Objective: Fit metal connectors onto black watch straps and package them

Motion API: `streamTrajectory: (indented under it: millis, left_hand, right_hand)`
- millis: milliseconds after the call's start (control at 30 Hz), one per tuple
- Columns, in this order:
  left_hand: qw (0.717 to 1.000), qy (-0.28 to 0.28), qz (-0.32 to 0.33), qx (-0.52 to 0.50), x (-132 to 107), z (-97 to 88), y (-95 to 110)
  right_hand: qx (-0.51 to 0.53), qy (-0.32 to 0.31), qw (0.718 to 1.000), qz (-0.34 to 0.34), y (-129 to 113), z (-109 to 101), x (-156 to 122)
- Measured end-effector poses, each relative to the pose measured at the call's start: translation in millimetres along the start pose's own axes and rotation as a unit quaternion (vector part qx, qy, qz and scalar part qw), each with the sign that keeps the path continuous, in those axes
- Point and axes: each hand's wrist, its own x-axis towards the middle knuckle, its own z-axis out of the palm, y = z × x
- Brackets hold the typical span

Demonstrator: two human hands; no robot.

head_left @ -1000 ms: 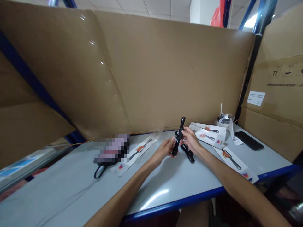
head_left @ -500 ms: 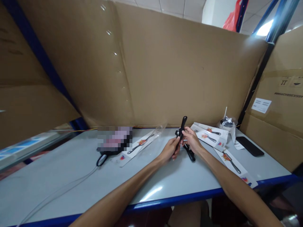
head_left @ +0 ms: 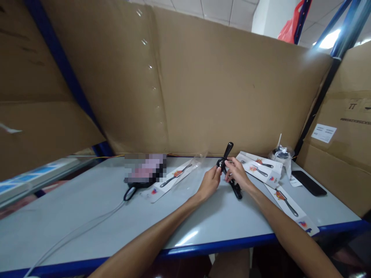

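Observation:
Both hands meet over the table around a black-handled kitchen tool (head_left: 228, 150), whose exact kind I cannot make out. Its handle points up and away, and a shiny dark part sits at its lower end. My left hand (head_left: 211, 180) is closed, with thumb and fingers gripping that dark end. On the other side, my right hand (head_left: 238, 173) has bent fingers pinching the tool near the base of the handle; some fingertips are hidden. Just below my right hand, another black handle (head_left: 237, 192) lies on the table, partly covered by the fingers.
Printed cards picturing a dark-handled tool lie right (head_left: 290, 204), with more behind (head_left: 255, 166) and one left in clear plastic (head_left: 171, 181). A black phone (head_left: 308, 183), a wrapped cup (head_left: 281, 152) and a corded, blurred-screen device (head_left: 145, 170) stand around. Cardboard (head_left: 203, 85) walls the back.
The held tool has turned slightly, its handle leaning more to the right and its shiny dark end showing more. My right fingers have loosened and shifted a little. The whole view has moved slightly.

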Motion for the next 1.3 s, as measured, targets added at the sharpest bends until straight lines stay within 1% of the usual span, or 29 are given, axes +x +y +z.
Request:
streamTrajectory:
  millis: [33,67,100,133,167,233,300,400,500,600,733,800,833,900,1033,1100,1167,1233,1300]
  left_hand:
    - [0.998,0.025,0.026,0.048,0,-1.1,0]
    - [0.994,0.039,0.045,0.090,1,-2.3,-1]
    - [0.990,0.044,0.056,0.122,1,-3.4,-1]
    - [0.987,0.043,0.062,0.142,0,-4.3,-1]
    - [0.985,0.038,0.065,0.156,0,-4.9,-1]
    - [0.983,0.026,0.068,0.169,-1,-5.6,-2]
    - [0.984,0.017,0.065,0.167,-2,-5.7,-4]
    - [0.985,0.001,0.054,0.163,-3,-5.8,-5]
    - [0.979,-0.019,0.048,0.197,-4,-5.9,-5]
    - [0.965,-0.036,0.043,0.256,-6,-6.1,-2]
    - [0.932,-0.058,0.027,0.357,-9,-7.4,5]
    - [0.919,-0.060,0.015,0.389,-11,-8.1,9]
    - [0.918,-0.058,0.009,0.393,-11,-8.3,11]
    - [0.924,-0.053,-0.002,0.378,-12,-8.0,12]
    - [0.943,-0.048,-0.003,0.329,-11,-5.1,8]
    - [0.954,-0.038,0.000,0.297,-9,-3.5,5]
    - [0.968,-0.022,0.001,0.251,-8,-2.4,3]
    - [0.978,-0.008,0.003,0.207,-7,-2.2,1]
    - [0.983,0.001,0.009,0.185,-6,-2.7,-1]
  right_hand:
    - [-0.073,0.033,0.996,-0.036,0,-1,-1]
    - [-0.137,0.056,0.986,-0.078,-1,-1,-2]
    - [-0.182,0.063,0.974,-0.118,-1,-1,-3]
    - [-0.204,0.052,0.967,-0.146,-2,-1,-4]
    - [-0.206,0.029,0.965,-0.161,-2,-1,-5]
    - [-0.186,-0.019,0.969,-0.164,-3,1,-7]
    - [-0.174,-0.039,0.970,-0.163,-3,2,-8]
    - [-0.169,-0.042,0.972,-0.158,-1,3,-8]
    - [-0.165,-0.034,0.975,-0.148,3,2,-7]
    - [-0.163,-0.019,0.976,-0.140,4,2,-8]
    - [-0.123,-0.008,0.986,-0.114,3,5,-9]
    - [-0.101,-0.004,0.990,-0.101,3,6,-9]
    - [-0.097,0.000,0.990,-0.099,3,7,-9]
    - [-0.106,0.011,0.989,-0.106,5,7,-8]
    - [-0.189,0.037,0.969,-0.158,9,6,-8]
    - [-0.198,0.040,0.966,-0.159,10,6,-7]
    - [-0.155,0.028,0.979,-0.128,10,6,-6]
    - [-0.103,0.018,0.992,-0.075,10,6,-3]
    - [-0.068,0.017,0.997,-0.019,10,6,-1]
